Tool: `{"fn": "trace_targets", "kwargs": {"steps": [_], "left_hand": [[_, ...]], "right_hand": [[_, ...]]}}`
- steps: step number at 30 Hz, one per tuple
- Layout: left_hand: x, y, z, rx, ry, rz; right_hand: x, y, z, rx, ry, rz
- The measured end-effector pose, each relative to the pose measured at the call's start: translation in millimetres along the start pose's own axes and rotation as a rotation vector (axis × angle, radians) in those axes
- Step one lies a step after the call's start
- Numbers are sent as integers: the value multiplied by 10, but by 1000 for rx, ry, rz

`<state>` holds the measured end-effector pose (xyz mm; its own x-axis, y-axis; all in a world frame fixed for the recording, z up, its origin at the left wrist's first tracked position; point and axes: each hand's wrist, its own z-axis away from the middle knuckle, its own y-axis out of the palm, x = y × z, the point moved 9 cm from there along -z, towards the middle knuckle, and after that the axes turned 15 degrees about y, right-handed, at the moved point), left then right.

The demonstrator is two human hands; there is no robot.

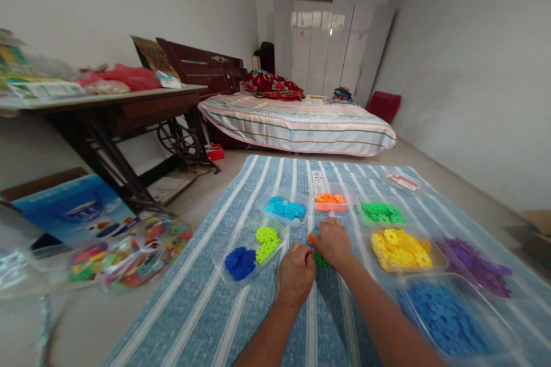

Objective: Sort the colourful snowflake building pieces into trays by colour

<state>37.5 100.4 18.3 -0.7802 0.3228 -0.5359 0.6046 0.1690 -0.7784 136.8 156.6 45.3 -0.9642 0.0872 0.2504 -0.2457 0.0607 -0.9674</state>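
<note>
My left hand (297, 275) and my right hand (333, 242) are close together over the middle of the cloth. Between them is a small cluster of joined plastic flower discs, with an orange disc (310, 239) and a green disc (320, 259) showing. My right hand is closed over the cluster and covers much of it. The curled fingers of my left hand pinch at its left side; their tips are partly hidden. Around the hands stand clear trays of flower discs: light blue (286, 209), orange (330, 202), green (383, 213), yellow (401, 248), lime (267, 243) and dark blue (240, 264).
Purple discs (477, 266) and a large tray of blue discs (447, 315) lie at the right. A clear packet (403, 181) rests at the far right of the striped cloth (193, 298). Bags of colourful pieces (133, 258) sit at left, below a sewing-machine table (107, 97).
</note>
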Motion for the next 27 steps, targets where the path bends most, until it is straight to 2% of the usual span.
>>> {"fn": "trace_targets", "kwargs": {"steps": [5,10,14,18,20,23,27], "left_hand": [[-4,29,19,17,11,11],[7,53,35,2,23,30],[12,75,31,5,18,31],[28,87,25,27,-7,24],[35,84,25,34,-18,20],[37,78,24,34,-24,18],[23,82,24,29,-8,28]], "right_hand": [[-30,131,-64,10,39,-10],[-207,98,-195,56,67,-77],[-198,-128,-397,64,47,-164],[-7,-438,-569,5,8,-282],[65,-512,-593,-19,-6,-305],[64,-419,-534,-3,-13,-239],[-74,-76,-347,68,-6,-92]]}}
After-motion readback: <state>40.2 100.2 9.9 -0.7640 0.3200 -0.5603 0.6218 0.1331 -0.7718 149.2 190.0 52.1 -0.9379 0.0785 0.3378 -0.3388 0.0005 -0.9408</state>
